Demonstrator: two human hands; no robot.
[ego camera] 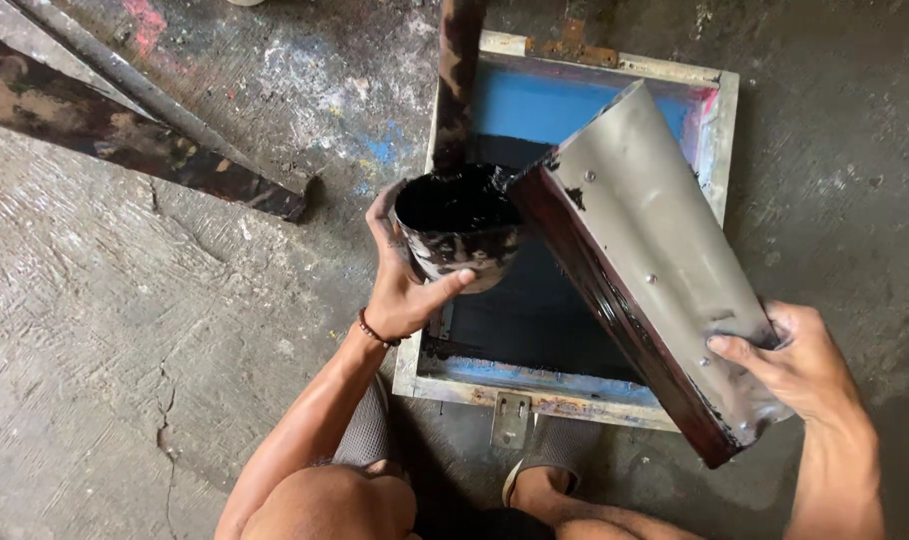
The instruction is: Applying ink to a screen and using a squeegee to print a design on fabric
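Black ink filling the cup [459,200], its outer wall mottled black and off-white; dull grey metal on the trough [647,250], dotted with pale rivets, dark maroon and glossy black along its long edge; blue mesh in the screen frame [721,130], black across the middle, pink smear at the top corner, rusty hinges; grey concrete floor [125,330], cracked, flecked with blue and pink paint; brown beaded bracelet [375,330]

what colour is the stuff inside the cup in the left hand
Black and glossy, filling the cup; the head view shows it best.
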